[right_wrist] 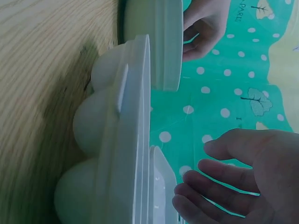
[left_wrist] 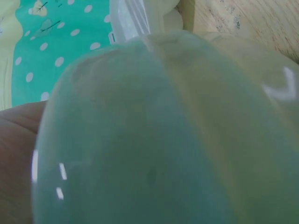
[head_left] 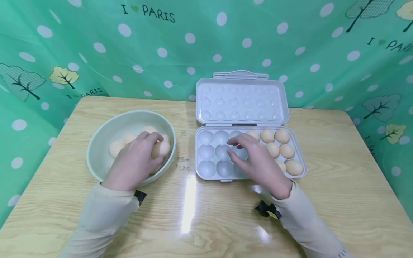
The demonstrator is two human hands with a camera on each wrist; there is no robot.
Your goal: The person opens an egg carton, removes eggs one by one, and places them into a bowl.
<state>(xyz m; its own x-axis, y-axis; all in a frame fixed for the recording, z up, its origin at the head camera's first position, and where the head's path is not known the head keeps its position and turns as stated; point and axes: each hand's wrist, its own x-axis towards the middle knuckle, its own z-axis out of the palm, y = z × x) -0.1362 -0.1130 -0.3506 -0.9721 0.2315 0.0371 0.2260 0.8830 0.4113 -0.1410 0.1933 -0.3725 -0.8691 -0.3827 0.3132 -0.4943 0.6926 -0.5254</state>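
My left hand (head_left: 134, 159) reaches into the pale green bowl (head_left: 96, 143) and grips an egg (head_left: 161, 148) between thumb and fingers. Other eggs (head_left: 116, 148) lie around it in the bowl, partly covered by the hand. In the left wrist view the bowl's outer wall (left_wrist: 140, 130) hides most of that hand. My right hand (head_left: 255, 157) hovers over the middle of the white egg box (head_left: 222, 178), fingers loosely bent and apart. The right wrist view shows nothing between those fingers (right_wrist: 219, 175). Several eggs (head_left: 286, 151) fill cups on the box's right side; cups on the left hold none.
The box's lid (head_left: 242, 100) stands open at the back, leaning toward a green dotted curtain (head_left: 206, 46). Bowl and box stand side by side on a wooden table (head_left: 193, 222), with a strip of tabletop between them. Each wrist carries a black strap mount (head_left: 267, 209).
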